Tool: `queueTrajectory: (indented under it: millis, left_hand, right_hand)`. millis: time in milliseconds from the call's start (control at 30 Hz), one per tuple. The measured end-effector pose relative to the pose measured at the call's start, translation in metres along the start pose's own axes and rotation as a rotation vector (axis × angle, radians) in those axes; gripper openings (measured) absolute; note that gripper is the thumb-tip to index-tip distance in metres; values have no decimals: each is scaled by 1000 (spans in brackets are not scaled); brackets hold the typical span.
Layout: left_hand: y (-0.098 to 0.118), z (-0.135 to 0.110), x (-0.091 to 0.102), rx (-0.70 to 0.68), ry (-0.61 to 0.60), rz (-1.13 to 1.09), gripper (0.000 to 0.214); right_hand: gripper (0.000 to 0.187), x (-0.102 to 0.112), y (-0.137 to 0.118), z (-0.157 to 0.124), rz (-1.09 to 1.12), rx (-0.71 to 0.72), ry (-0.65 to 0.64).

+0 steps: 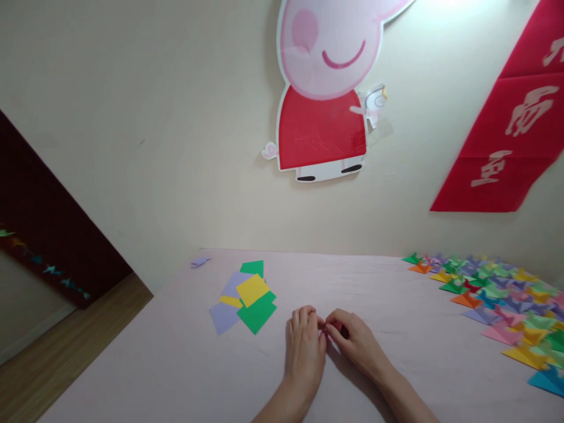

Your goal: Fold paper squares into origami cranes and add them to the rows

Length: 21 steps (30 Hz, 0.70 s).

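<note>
My left hand (305, 343) and my right hand (355, 342) meet over the cloth, fingertips touching. Between them a small piece of red paper (336, 325) shows, mostly hidden by the fingers; its folded shape cannot be made out. The right thumb and forefinger pinch it, and the left fingers are bent around its other end. To the left of my hands lies a loose pile of square papers, with a yellow sheet (253, 290) on top, a green sheet (258, 314) below and a purple sheet (224, 318) at the side.
Rows of folded paper birds (502, 333) in many colours cover the right side of the pale pink cloth (176, 364). A small purple folded piece (201, 262) lies at the far left corner. Behind stands a wall with a pig cutout (324, 129) and a red banner (497, 141).
</note>
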<state>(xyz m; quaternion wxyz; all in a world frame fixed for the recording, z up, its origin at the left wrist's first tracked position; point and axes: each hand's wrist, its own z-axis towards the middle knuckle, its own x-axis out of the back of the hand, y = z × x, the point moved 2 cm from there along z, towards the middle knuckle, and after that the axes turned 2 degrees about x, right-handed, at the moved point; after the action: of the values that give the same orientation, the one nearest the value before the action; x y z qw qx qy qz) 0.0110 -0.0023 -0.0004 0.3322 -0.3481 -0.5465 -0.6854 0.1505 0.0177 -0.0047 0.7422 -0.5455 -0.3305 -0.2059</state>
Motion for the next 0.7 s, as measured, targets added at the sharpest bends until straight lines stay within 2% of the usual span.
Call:
queueTrajectory:
  millis: [200, 367, 500, 700]
  left_hand:
    - [-1, -3, -4, -111, 46, 235, 30]
    - [-9, -22, -24, -275, 58, 448, 48]
    - [-19, -33, -38, -330, 26, 482, 51]
    - [-23, -31, -39, -340, 3, 475, 52]
  right_hand:
    - [21, -4, 6, 1, 61, -21, 20]
    - [20, -6, 5, 2, 30, -53, 35]
    - [19, -7, 3, 2, -2, -61, 42]
    - [20, -5, 8, -1, -14, -39, 119]
